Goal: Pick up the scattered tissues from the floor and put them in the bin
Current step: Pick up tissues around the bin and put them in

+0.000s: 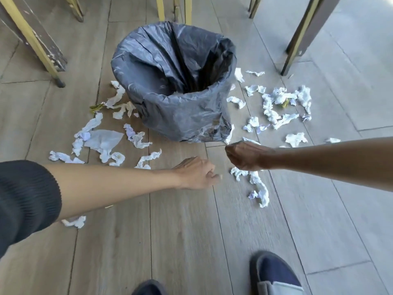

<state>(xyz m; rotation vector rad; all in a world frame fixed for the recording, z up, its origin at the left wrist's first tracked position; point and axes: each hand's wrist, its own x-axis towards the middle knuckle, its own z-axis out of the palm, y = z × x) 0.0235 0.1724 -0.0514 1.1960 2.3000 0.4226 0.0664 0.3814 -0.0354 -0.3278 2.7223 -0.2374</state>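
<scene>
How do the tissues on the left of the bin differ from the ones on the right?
The left tissues lie in shade on brown wood-look planks and include one flat, spread-out sheet. The right tissues lie in sunlight on paler flooring, crumpled and more tightly clustered. Both groups are white and lie on the floor beside the bin, not in it.

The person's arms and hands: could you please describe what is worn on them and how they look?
The left arm wears a dark, ribbed knit sleeve pushed up near the elbow, which leaves the forearm and left hand bare. The right arm shows no sleeve in this view; its forearm and right hand are bare. No rings, watch or gloves can be seen on either hand.
</scene>
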